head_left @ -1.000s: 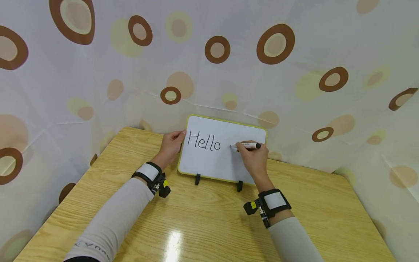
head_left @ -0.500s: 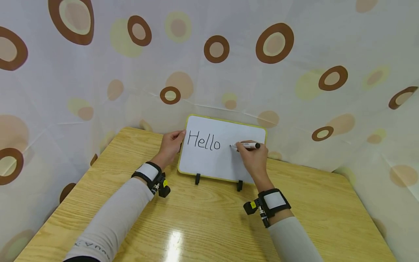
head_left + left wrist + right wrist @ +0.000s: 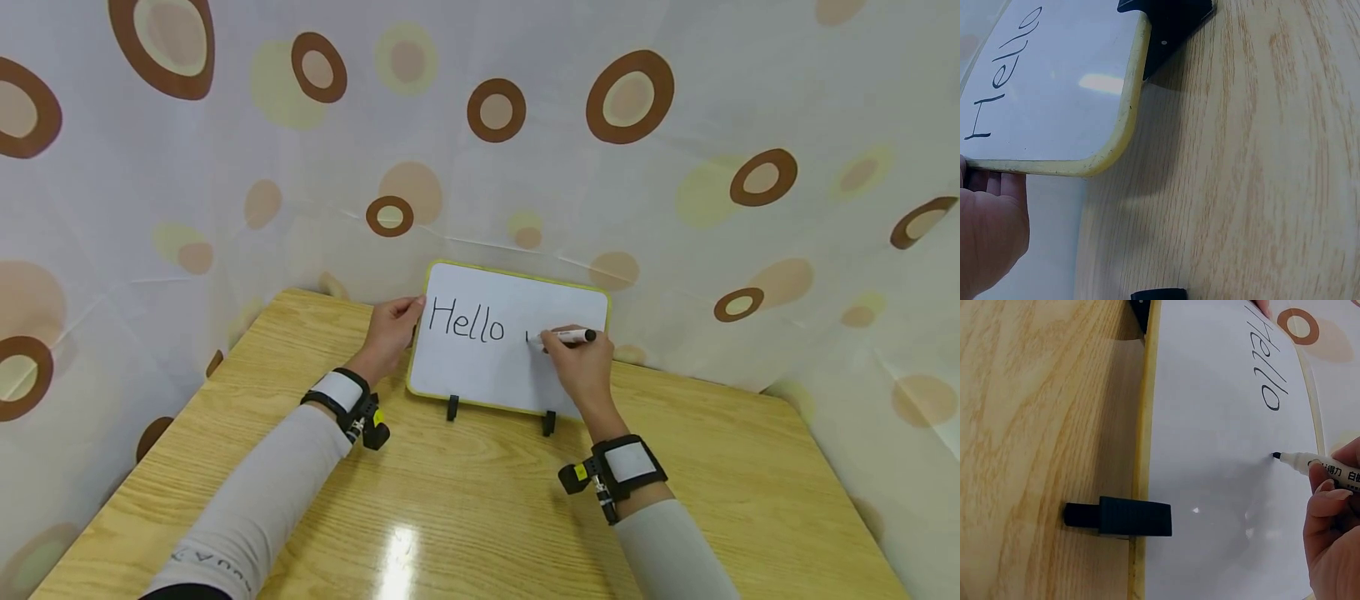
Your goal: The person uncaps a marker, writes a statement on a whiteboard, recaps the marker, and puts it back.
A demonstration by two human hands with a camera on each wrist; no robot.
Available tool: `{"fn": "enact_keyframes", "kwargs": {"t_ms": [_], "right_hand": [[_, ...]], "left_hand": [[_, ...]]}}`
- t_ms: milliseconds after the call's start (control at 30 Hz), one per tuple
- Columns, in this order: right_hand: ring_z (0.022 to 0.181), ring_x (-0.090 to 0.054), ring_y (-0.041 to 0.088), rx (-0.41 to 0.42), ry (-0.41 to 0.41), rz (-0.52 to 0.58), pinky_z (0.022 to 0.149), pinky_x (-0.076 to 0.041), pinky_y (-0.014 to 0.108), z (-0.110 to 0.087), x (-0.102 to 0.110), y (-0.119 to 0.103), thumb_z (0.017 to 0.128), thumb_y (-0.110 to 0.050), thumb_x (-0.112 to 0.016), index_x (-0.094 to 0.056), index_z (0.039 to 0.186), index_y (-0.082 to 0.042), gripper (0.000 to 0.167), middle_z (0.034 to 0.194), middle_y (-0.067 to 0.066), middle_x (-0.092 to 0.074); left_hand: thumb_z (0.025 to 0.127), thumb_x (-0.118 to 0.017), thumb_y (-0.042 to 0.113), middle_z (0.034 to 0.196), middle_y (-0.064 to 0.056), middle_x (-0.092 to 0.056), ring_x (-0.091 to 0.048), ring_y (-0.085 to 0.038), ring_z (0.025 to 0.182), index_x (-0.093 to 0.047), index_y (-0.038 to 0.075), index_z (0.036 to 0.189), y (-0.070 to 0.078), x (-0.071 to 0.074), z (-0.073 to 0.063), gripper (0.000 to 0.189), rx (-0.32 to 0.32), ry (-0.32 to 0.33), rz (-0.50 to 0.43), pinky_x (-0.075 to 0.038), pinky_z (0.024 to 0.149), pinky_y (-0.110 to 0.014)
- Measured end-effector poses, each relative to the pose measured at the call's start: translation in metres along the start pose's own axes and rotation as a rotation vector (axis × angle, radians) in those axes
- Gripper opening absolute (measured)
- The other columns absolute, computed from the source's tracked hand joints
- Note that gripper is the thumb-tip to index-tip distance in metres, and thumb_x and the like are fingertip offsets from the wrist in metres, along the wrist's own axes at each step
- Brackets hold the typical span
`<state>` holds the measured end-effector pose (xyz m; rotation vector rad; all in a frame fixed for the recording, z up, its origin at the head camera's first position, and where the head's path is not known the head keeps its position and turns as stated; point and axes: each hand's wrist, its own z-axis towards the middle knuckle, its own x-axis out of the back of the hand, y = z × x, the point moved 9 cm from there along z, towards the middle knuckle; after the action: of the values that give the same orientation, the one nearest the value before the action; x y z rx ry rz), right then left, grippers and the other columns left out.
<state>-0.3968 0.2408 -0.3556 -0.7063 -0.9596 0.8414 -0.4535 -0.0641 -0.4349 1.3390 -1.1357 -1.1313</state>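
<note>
Head view: right hand [image 3: 587, 365] pinches the marker [image 3: 574, 336] roughly left-to-right, tip aimed left toward "Hello" [image 3: 476, 323], while the left hand [image 3: 390, 333] grips the whiteboard's [image 3: 480, 375] left edge.

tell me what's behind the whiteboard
A patterned backdrop shows beyond the whiteboard, and fingers of the left hand reach behind its side edge. Its back and anything else directly behind are covered.

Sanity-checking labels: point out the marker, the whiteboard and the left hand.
Marker [image 3: 1339, 471], right wrist view: printed white barrel.
Whiteboard [image 3: 482, 367], head view: bare white writing surface.
Left hand [image 3: 387, 333], head view: back of the hand.
</note>
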Motion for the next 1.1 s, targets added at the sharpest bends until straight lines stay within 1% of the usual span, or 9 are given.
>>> {"fn": "enact_keyframes", "kwargs": {"t_ms": [233,400,500,600,667,800,867,967,1100], "right_hand": [[0.075,-0.069,0.035,-0.041,-0.024,0.017,0.063,-0.049,0.028,-0.007,0.001,0.006,0.091,-0.013,-0.074,-0.08,0.086,0.001,0.015,0.079,0.017,-0.075],[0.075,-0.069,0.037,-0.051,-0.016,0.021,0.061,-0.048,0.028,-0.009,0.002,0.009,0.091,-0.014,-0.075,-0.08,0.086,-0.001,0.014,0.079,0.016,-0.075],[0.074,-0.069,0.037,-0.05,-0.008,0.019,0.06,-0.048,0.028,-0.01,0.003,0.009,0.09,-0.013,-0.075,-0.08,0.085,-0.002,0.014,0.077,0.014,-0.075],[0.071,-0.068,0.035,-0.047,-0.003,0.017,0.059,-0.048,0.029,-0.01,0.003,0.008,0.091,-0.013,-0.074,-0.079,0.085,-0.002,0.013,0.075,0.012,-0.075],[0.067,-0.067,0.031,-0.047,0.005,0.018,0.056,-0.046,0.028,-0.009,0.004,0.009,0.091,-0.013,-0.074,-0.079,0.084,-0.002,0.014,0.075,0.012,-0.075],[0.058,-0.06,0.019,-0.041,0.026,0.02,0.052,-0.043,0.027,-0.005,0.006,0.008,0.092,-0.013,-0.073,-0.077,0.084,-0.002,0.015,0.077,0.015,-0.075],[0.056,-0.058,0.015,-0.037,0.039,0.013,0.052,-0.043,0.026,-0.002,0.008,0.007,0.093,-0.013,-0.073,-0.077,0.084,-0.002,0.015,0.078,0.015,-0.075],[0.057,-0.059,0.015,-0.032,0.056,0.002,0.052,-0.044,0.025,0.002,0.009,0.006,0.092,-0.015,-0.073,-0.077,0.085,-0.003,0.015,0.079,0.015,-0.075],[0.062,-0.064,0.023,-0.018,0.071,-0.002,0.052,-0.045,0.025,0.005,0.01,0.005,0.092,-0.016,-0.074,-0.078,0.086,-0.004,0.015,0.078,0.012,-0.075]], "left_hand": [[0.107,-0.057,0.034,0.118,-0.013,-0.069,-0.058,-0.014,0.097,-0.07,0.004,0.129,0.002,0.0,0.0,0.039,-0.021,-0.004,0.001,-0.051,0.074,-0.022],[0.107,-0.056,0.034,0.117,-0.013,-0.069,-0.058,-0.015,0.096,-0.071,0.006,0.129,0.001,-0.001,0.0,0.039,-0.009,-0.004,0.009,-0.051,0.073,-0.022],[0.107,-0.056,0.035,0.116,-0.012,-0.069,-0.058,-0.014,0.093,-0.071,0.006,0.13,0.001,-0.001,0.0,0.039,0.001,-0.001,0.014,-0.051,0.073,-0.023],[0.107,-0.057,0.035,0.113,-0.01,-0.069,-0.057,-0.013,0.087,-0.071,0.007,0.129,0.001,0.0,0.0,0.039,0.006,-0.003,0.011,-0.05,0.071,-0.024],[0.107,-0.057,0.035,0.112,-0.01,-0.069,-0.057,-0.013,0.086,-0.071,0.007,0.13,0.001,0.0,-0.001,0.039,0.008,-0.005,0.009,-0.05,0.07,-0.024],[0.107,-0.057,0.035,0.114,-0.01,-0.069,-0.058,-0.012,0.087,-0.07,0.007,0.131,0.001,0.0,0.0,0.039,0.006,-0.008,0.01,-0.051,0.071,-0.025],[0.107,-0.056,0.035,0.115,-0.011,-0.069,-0.058,-0.013,0.088,-0.07,0.007,0.131,0.001,0.0,0.0,0.039,0.004,-0.01,0.015,-0.051,0.072,-0.025],[0.107,-0.056,0.035,0.115,-0.011,-0.069,-0.058,-0.014,0.089,-0.07,0.007,0.131,0.001,0.0,0.001,0.039,0.004,-0.013,0.019,-0.052,0.073,-0.026],[0.107,-0.057,0.034,0.115,-0.011,-0.069,-0.057,-0.014,0.091,-0.07,0.007,0.131,0.002,0.0,0.0,0.039,0.008,-0.016,0.01,-0.052,0.072,-0.026]]}}
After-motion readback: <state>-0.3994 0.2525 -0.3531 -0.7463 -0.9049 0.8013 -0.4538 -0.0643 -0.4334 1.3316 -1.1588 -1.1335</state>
